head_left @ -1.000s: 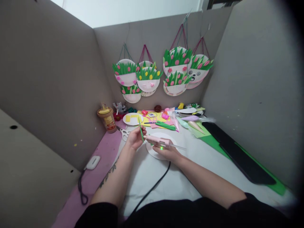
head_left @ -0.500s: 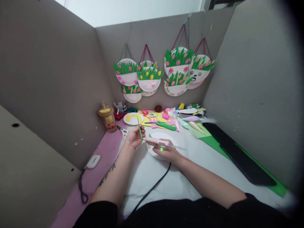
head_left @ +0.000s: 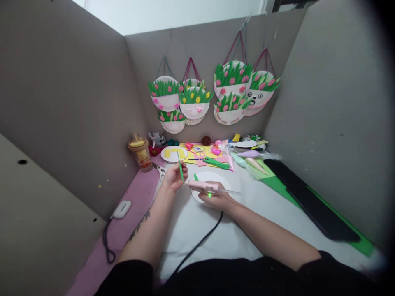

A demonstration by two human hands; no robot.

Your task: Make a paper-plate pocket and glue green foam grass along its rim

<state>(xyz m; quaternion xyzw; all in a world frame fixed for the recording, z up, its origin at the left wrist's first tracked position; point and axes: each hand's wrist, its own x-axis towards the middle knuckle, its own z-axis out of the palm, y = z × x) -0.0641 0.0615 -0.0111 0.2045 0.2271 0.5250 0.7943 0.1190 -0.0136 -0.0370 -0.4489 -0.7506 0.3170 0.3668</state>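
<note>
Pinched upright in my left hand (head_left: 174, 177) is a narrow green paper leaf (head_left: 180, 167). My right hand (head_left: 217, 198) is wrapped round a pale pink hot glue gun (head_left: 203, 187) with a lit green light and a clear glue stick sticking out of its back. The gun's nozzle points left, at the lower end of the leaf; whether it touches cannot be made out. Beneath the gun lies a white paper plate (head_left: 224, 179), partly hidden by my right hand. A small green tip (head_left: 196, 177) shows on the plate just behind the gun.
A black cord (head_left: 200, 242) runs toward me. Scissors (head_left: 161, 172), a plate with yellow pieces (head_left: 165, 159) and a bundle of green strips (head_left: 216, 163) lie beyond my hands. A drink cup (head_left: 141, 154) stands left. Decorated plates (head_left: 194, 109) hang on the back panel.
The green leaf has tilted slightly, and the glue gun's nozzle sits a little lower and apart from my left fingers. Both hands keep their hold.
</note>
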